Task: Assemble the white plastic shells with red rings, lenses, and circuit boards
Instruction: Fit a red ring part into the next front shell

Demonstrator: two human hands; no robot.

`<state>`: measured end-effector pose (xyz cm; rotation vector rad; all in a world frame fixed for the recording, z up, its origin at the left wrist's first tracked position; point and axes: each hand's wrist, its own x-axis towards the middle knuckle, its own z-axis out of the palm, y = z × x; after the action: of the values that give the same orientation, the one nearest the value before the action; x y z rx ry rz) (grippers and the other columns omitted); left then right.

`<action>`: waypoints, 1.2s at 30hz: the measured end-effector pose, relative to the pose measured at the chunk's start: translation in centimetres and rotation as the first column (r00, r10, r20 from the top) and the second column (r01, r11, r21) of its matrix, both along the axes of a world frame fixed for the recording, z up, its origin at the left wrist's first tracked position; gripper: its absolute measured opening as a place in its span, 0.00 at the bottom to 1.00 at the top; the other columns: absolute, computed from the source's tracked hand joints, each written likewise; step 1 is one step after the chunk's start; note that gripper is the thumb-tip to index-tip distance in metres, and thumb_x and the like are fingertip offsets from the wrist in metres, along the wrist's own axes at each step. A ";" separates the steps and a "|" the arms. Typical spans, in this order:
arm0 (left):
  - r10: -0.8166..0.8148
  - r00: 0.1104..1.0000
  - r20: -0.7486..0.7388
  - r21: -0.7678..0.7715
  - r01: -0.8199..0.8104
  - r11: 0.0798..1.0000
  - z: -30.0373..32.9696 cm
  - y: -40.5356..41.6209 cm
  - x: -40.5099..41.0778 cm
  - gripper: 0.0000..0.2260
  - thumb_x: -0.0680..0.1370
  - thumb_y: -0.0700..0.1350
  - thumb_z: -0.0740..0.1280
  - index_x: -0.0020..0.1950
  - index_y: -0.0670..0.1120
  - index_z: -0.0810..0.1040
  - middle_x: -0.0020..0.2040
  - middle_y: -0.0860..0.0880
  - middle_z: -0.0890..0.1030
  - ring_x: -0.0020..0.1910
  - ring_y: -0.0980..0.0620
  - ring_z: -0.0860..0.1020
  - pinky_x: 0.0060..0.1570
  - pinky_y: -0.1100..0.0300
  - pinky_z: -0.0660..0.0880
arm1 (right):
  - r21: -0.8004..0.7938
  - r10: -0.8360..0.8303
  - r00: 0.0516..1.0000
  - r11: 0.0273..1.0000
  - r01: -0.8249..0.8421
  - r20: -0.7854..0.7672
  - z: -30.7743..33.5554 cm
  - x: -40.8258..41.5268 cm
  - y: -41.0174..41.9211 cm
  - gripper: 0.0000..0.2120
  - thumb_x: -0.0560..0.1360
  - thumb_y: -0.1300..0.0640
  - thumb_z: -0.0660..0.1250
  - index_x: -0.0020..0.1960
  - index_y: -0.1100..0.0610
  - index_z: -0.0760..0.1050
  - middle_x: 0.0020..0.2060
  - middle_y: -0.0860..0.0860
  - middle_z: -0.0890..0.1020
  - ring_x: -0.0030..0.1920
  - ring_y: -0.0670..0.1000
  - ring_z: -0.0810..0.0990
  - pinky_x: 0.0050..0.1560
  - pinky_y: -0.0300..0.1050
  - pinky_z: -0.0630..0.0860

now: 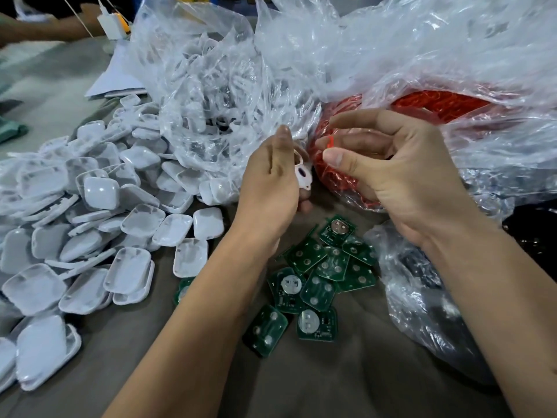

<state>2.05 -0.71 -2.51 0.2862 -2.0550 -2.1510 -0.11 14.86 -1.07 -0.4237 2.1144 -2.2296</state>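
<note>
1. Green circuit boards (pixel 319 276) scattered near the table's (pixel 331 387) front edge, below both hands.
2. Heap of white shell halves (pixel 90 224) along the left edge.
3. Left hand (pixel 271 182) – fingers curled around a white shell (pixel 302 173), held above the boards.
4. Right hand (pixel 401 173) – thumb and forefinger pinching a red ring (pixel 331 142) just beside the shell.
5. Clear bags of white parts (pixel 217 95) and red rings (pixel 437 107) behind, toward the far edge.

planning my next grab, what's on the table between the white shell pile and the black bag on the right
Green circuit boards lie between the shell pile and the black bag, under both forearms, with a clear plastic bag just right of them, in the head view.
</note>
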 end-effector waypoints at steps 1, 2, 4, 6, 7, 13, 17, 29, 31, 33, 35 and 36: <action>0.005 0.999 0.033 0.041 -0.006 0.999 0.0 0.2 0.0 0.20 0.88 0.52 0.55 0.51 0.39 0.77 0.34 0.44 0.77 0.26 0.56 0.74 0.25 0.61 0.75 | 0.049 -0.029 0.999 0.998 0.031 -0.041 -0.1 -0.1 0.0 0.20 0.68 0.61 0.80 0.59 0.58 0.83 0.49 0.53 0.89 0.42 0.46 0.87 0.37 0.37 0.81; 0.009 0.998 0.068 0.083 -0.015 0.996 0.0 0.4 -0.1 0.17 0.88 0.49 0.57 0.51 0.38 0.78 0.35 0.45 0.79 0.28 0.55 0.77 0.28 0.60 0.78 | 0.084 -0.053 0.996 0.995 0.059 -0.074 -0.2 -0.2 0.1 0.20 0.67 0.61 0.81 0.58 0.57 0.84 0.50 0.52 0.89 0.47 0.48 0.88 0.45 0.43 0.84; 0.009 0.990 0.138 0.177 -0.033 0.984 0.1 0.8 0.0 0.15 0.87 0.44 0.59 0.50 0.37 0.80 0.41 0.44 0.84 0.35 0.52 0.84 0.34 0.59 0.82 | 0.130 -0.079 0.989 0.987 0.095 -0.123 -0.3 -0.3 0.2 0.19 0.67 0.62 0.82 0.57 0.57 0.84 0.50 0.50 0.89 0.50 0.50 0.88 0.53 0.49 0.85; 0.005 0.983 0.186 0.244 -0.051 0.968 0.1 0.9 0.0 0.13 0.87 0.41 0.59 0.52 0.37 0.80 0.47 0.39 0.85 0.40 0.48 0.87 0.37 0.57 0.83 | 0.203 -0.085 0.980 0.972 0.122 -0.182 -0.3 -0.3 0.1 0.18 0.67 0.61 0.83 0.55 0.56 0.85 0.48 0.47 0.89 0.48 0.46 0.88 0.53 0.48 0.85; 0.006 0.979 0.204 0.264 -0.060 0.963 0.2 0.8 0.0 0.11 0.86 0.39 0.59 0.53 0.37 0.80 0.49 0.38 0.85 0.42 0.46 0.87 0.38 0.56 0.84 | 0.241 -0.082 0.976 0.962 0.130 -0.200 -0.2 -0.2 0.1 0.17 0.67 0.61 0.83 0.55 0.55 0.86 0.48 0.46 0.89 0.48 0.45 0.88 0.53 0.48 0.85; -0.044 0.968 0.248 0.419 -0.066 0.905 0.9 -0.1 0.1 0.15 0.79 0.24 0.58 0.61 0.34 0.77 0.53 0.34 0.84 0.49 0.41 0.86 0.43 0.55 0.85 | 0.312 -0.048 0.978 0.944 0.111 -0.203 -0.4 -0.3 0.0 0.14 0.67 0.59 0.84 0.51 0.52 0.86 0.44 0.44 0.88 0.42 0.42 0.87 0.46 0.42 0.84; -0.063 0.969 0.240 0.447 -0.053 0.893 1.1 0.0 0.2 0.14 0.79 0.24 0.59 0.61 0.33 0.76 0.44 0.37 0.86 0.39 0.45 0.86 0.35 0.58 0.83 | 0.454 0.047 0.981 0.890 0.044 -0.187 -0.9 -0.2 -0.1 0.12 0.67 0.59 0.84 0.48 0.51 0.87 0.29 0.36 0.82 0.27 0.37 0.76 0.31 0.27 0.71; -0.026 0.971 0.239 0.373 -0.067 0.925 0.6 -0.5 0.1 0.11 0.75 0.24 0.68 0.52 0.35 0.81 0.36 0.42 0.86 0.34 0.50 0.86 0.33 0.62 0.81 | 0.521 0.049 0.979 0.851 0.064 -0.199 -1.1 -0.1 -0.5 0.13 0.69 0.61 0.82 0.49 0.47 0.86 0.25 0.35 0.77 0.21 0.42 0.67 0.25 0.29 0.61; -0.008 0.972 0.235 0.391 -0.087 0.916 0.5 -0.3 0.2 0.11 0.75 0.24 0.68 0.53 0.34 0.81 0.39 0.41 0.87 0.36 0.48 0.86 0.33 0.60 0.82 | 0.534 0.028 0.971 0.839 0.106 -0.237 -1.0 0.0 -0.5 0.17 0.68 0.61 0.83 0.53 0.48 0.85 0.33 0.37 0.82 0.23 0.39 0.71 0.26 0.27 0.65; 0.016 0.973 0.232 0.406 -0.112 0.907 0.5 -0.1 0.2 0.11 0.75 0.24 0.69 0.54 0.34 0.81 0.44 0.39 0.87 0.38 0.46 0.87 0.33 0.59 0.82 | 0.538 -0.004 0.967 0.830 0.146 -0.256 -1.1 -0.1 -0.5 0.17 0.67 0.60 0.84 0.52 0.49 0.85 0.31 0.35 0.81 0.25 0.35 0.74 0.28 0.25 0.66; 0.036 0.973 0.227 0.418 -0.130 0.899 0.5 0.0 0.2 0.11 0.75 0.24 0.69 0.53 0.34 0.81 0.45 0.38 0.87 0.37 0.46 0.86 0.31 0.60 0.81 | 0.536 -0.015 0.967 0.830 0.154 -0.256 -1.2 -0.1 -0.6 0.15 0.65 0.57 0.85 0.49 0.50 0.86 0.25 0.31 0.76 0.26 0.32 0.74 0.27 0.24 0.66; 0.041 0.974 0.225 0.424 -0.136 0.895 0.5 0.0 0.2 0.11 0.75 0.24 0.69 0.54 0.34 0.81 0.44 0.38 0.87 0.36 0.46 0.86 0.30 0.60 0.80 | 0.535 -0.014 0.967 0.831 0.154 -0.256 -1.1 -0.1 -0.6 0.14 0.65 0.56 0.85 0.48 0.50 0.86 0.25 0.30 0.76 0.26 0.32 0.75 0.27 0.24 0.66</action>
<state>2.29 -0.74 -2.04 0.6745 -1.5780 -2.6003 -0.17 14.22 -2.21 -0.5902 2.8093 -1.5327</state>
